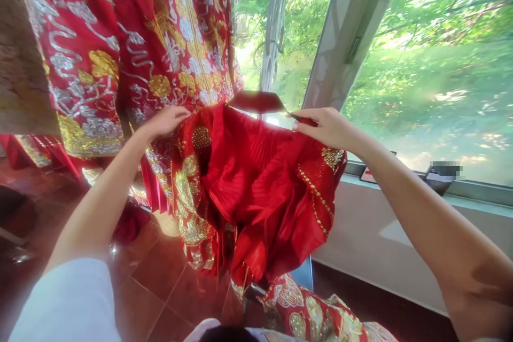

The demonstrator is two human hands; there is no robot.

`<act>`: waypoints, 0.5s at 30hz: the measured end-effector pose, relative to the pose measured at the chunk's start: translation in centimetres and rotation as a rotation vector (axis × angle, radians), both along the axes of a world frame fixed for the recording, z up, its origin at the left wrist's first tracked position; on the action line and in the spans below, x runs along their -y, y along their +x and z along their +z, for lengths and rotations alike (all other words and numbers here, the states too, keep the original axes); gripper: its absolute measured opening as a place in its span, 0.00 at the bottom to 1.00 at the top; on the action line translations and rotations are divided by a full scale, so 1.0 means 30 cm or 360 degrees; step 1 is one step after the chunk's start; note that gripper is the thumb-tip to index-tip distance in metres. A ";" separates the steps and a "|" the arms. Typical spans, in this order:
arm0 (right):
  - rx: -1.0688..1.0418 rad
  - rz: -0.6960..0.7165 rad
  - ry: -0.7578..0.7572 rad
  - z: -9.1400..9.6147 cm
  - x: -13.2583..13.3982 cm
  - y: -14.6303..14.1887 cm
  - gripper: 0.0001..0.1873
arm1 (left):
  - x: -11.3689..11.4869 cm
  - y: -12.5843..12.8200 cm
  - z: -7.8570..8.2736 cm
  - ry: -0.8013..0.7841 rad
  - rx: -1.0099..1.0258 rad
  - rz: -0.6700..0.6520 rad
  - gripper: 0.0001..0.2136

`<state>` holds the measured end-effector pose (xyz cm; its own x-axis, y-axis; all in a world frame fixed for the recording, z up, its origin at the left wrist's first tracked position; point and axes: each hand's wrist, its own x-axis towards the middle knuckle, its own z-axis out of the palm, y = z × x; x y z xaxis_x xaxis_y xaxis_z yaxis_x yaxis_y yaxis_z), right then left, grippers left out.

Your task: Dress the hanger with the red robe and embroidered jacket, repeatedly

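Held up in front of me is a red skirt (256, 187) with gold embroidery, gold beading and a dark red waistband (256, 101). My left hand (166, 122) is closed on its upper left edge, the fingertips partly hidden by the cloth. With thumb and fingers, my right hand (323, 124) pinches the dark end of the waistband at the upper right. Between the hands the top is stretched wide, while the pleated red cloth hangs in folds. Below it lies another red cloth piece (316, 310) with gold and silver embroidery, partly covering a dark support.
Red jackets (180, 37) with gold and silver embroidery hang at the left. Windows (436, 64) stand ahead and to the right, and small items, one a dark box (441, 177), rest on the sill (476, 200). The floor (180, 299) is reddish tile.
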<state>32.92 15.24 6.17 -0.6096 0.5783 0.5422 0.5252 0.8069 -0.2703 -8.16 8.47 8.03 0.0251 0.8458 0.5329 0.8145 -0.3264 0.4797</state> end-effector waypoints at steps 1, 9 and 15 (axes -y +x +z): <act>-0.0030 -0.0055 0.0040 -0.012 0.002 0.003 0.19 | 0.005 0.045 0.017 0.0025 -0.0047 -0.0089 0.12; -0.0253 -0.0071 -0.0101 -0.067 0.016 0.043 0.24 | -0.022 0.250 0.051 0.0308 -0.0402 -0.0543 0.09; -0.0299 0.0009 -0.0153 -0.063 -0.019 0.045 0.23 | -0.100 0.165 0.074 0.0156 0.0172 -0.0378 0.18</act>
<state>34.26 15.82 4.27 -0.5063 0.6297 0.5892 0.4537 0.7756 -0.4389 -3.20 11.47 10.26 0.1554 0.7674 0.6221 0.6555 -0.5512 0.5162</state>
